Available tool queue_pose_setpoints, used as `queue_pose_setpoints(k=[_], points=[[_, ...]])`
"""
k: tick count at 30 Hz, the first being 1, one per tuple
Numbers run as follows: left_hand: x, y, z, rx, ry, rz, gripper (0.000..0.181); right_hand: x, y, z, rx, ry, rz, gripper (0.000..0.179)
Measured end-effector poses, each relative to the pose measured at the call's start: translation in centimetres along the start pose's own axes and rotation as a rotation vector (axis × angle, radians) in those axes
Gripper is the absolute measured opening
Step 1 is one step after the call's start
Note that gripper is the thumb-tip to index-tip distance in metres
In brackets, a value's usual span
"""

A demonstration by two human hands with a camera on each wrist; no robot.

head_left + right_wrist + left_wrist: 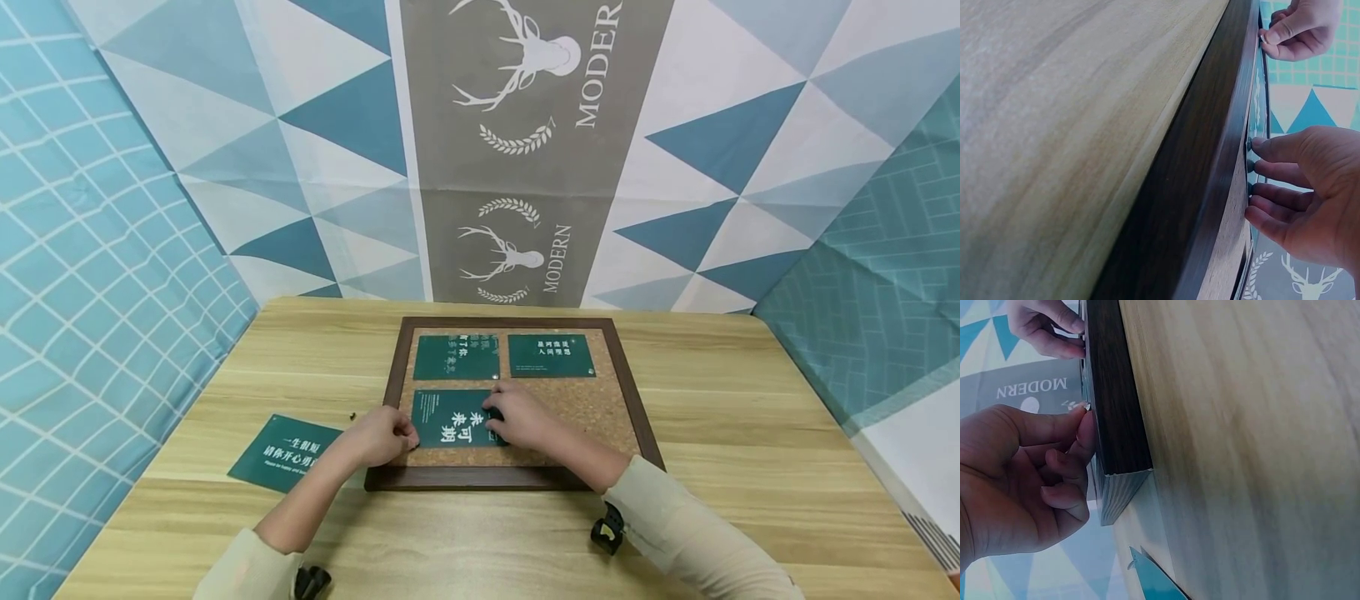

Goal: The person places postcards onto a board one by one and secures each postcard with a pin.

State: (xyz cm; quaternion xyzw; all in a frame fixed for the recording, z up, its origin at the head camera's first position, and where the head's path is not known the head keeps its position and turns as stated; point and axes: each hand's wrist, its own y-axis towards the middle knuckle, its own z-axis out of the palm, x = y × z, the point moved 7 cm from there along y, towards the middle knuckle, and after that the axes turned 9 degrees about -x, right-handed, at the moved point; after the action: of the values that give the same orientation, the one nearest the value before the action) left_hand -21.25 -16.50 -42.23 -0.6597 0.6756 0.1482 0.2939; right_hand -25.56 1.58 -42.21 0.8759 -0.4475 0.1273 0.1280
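A cork board (577, 421) in a dark wooden frame (472, 478) lies on the table. On its lower left part is a green card (442, 417) with white characters. My left hand (384, 435) is at that card's lower left corner, its thumb and index finger pinching a small shiny thumbtack (1088, 406). The fingertips of my right hand (521, 414) press on the card's right end, spread apart in the right wrist view. Two more green cards, one at the upper left (438, 358) and one at the upper right (551, 358), lie on the cork with small tacks at some corners.
Left of the board, a loose green card (281, 454) lies on the wooden table (720, 400), partly behind my left forearm. A tiny dark object (352, 415) sits near the frame's left side. A patterned cloth (510, 167) hangs behind the table.
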Motion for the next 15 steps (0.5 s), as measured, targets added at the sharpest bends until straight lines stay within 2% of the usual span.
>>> queue_pose_setpoints(k=[15], points=[[0.38, -0.09, -0.39, 0.005, -0.002, -0.016, 0.013, 0.08, -0.01, -0.01, -0.004, 0.0, -0.009, 0.029]])
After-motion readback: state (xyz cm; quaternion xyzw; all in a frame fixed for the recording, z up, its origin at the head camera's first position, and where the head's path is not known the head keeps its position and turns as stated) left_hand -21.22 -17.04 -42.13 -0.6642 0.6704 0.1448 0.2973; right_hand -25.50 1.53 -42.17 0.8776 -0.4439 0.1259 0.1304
